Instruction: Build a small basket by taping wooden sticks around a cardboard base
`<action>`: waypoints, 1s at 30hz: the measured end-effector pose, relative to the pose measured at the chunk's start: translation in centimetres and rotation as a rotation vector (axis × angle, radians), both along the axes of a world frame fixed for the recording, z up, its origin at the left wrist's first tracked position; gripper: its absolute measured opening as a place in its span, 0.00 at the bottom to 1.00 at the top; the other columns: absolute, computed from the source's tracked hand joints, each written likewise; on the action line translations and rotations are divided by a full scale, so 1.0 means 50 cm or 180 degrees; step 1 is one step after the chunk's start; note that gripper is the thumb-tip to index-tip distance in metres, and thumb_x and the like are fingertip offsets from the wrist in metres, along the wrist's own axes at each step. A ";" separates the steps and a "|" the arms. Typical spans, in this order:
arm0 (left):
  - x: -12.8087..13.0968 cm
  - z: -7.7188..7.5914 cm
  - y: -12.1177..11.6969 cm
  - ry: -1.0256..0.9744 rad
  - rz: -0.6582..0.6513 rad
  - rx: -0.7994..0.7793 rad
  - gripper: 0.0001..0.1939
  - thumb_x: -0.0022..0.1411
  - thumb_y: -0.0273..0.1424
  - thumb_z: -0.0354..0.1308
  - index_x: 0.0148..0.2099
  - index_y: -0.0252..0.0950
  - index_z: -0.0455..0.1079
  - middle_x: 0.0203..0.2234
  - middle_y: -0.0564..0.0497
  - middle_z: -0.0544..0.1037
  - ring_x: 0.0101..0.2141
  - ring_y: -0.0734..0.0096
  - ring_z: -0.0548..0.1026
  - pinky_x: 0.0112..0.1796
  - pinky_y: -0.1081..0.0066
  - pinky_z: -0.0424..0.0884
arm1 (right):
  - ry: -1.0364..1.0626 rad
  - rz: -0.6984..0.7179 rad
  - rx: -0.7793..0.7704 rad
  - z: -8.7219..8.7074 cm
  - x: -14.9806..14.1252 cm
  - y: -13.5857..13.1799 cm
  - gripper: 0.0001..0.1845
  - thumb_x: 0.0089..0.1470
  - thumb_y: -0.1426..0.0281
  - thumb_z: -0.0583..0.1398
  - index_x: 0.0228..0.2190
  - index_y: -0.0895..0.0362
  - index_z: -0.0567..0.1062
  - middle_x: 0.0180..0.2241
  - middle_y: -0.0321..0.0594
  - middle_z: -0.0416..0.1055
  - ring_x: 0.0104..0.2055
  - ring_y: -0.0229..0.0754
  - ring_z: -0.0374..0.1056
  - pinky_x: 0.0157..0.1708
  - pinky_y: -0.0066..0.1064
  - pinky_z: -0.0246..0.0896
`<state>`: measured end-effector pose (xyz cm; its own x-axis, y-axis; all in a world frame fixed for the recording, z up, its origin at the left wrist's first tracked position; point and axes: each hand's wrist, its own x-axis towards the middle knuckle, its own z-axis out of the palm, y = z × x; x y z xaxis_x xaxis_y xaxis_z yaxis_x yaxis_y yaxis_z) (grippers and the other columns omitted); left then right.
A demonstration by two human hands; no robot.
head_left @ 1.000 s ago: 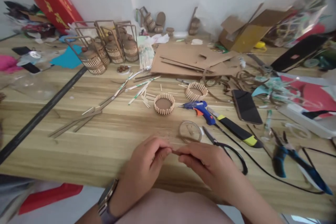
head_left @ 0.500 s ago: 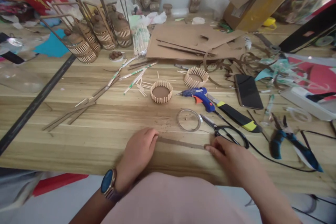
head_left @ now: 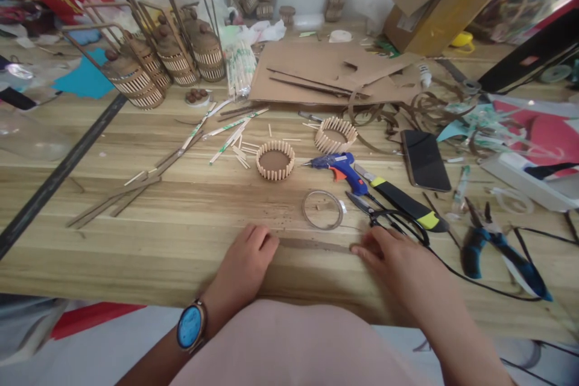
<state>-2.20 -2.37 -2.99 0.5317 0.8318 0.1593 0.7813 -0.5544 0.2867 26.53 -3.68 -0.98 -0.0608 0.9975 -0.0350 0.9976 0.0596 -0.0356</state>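
A thin brown cardboard strip [head_left: 315, 245] lies stretched along the front of the table between my two hands. My left hand [head_left: 251, 255] is closed over its left end, fingertips pressed down. The other end is pinched between thumb and fingers of my right hand [head_left: 392, 258], close to the black-handled scissors [head_left: 392, 221]. Beyond the strip are a clear ring of tape [head_left: 322, 210] and a round cardboard base [head_left: 275, 161] edged with short upright sticks. A second stick-edged ring [head_left: 335, 136] sits behind a blue glue gun [head_left: 337, 164].
A utility knife [head_left: 404, 202], pliers [head_left: 491, 235] and a phone [head_left: 425, 160] lie on the right. Several small lantern-like models [head_left: 178, 63] stand at the back left. Loose cardboard strips [head_left: 131, 193] lie left; a cardboard sheet [head_left: 294, 63] lies behind.
My left hand has turned a little, and more of the watch face shows, now brighter. Both hands stay at the strip's ends. The whole view has shifted slightly.
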 end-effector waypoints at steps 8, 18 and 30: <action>0.003 -0.003 0.004 -0.0174 -0.0077 0.0015 0.14 0.64 0.19 0.46 0.38 0.33 0.73 0.36 0.44 0.75 0.36 0.62 0.71 0.39 0.64 0.73 | 0.0140 0.1160 0.0930 0.007 -0.074 0.039 0.07 0.61 0.68 0.58 0.40 0.54 0.75 0.41 0.45 0.75 0.43 0.51 0.65 0.40 0.39 0.55; 0.024 0.005 0.002 -0.0489 0.0354 -0.0054 0.12 0.71 0.30 0.47 0.49 0.33 0.69 0.39 0.43 0.77 0.39 0.58 0.74 0.41 0.60 0.73 | 0.0643 0.1610 0.1068 0.010 -0.147 0.044 0.11 0.63 0.75 0.55 0.29 0.56 0.72 0.31 0.39 0.76 0.38 0.43 0.68 0.51 0.40 0.47; 0.026 0.011 0.003 -0.0267 0.0247 -0.0079 0.14 0.71 0.28 0.45 0.37 0.35 0.71 0.31 0.45 0.75 0.34 0.60 0.71 0.35 0.63 0.69 | 0.0740 0.1846 0.1034 0.004 -0.163 0.047 0.10 0.63 0.77 0.53 0.36 0.57 0.74 0.28 0.36 0.73 0.32 0.41 0.67 0.48 0.38 0.52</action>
<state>-0.88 -2.24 -2.43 0.4512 0.8742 0.1794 0.7944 -0.4851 0.3657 18.37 -1.35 -0.78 -0.5559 0.7597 0.3375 0.7703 0.6233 -0.1344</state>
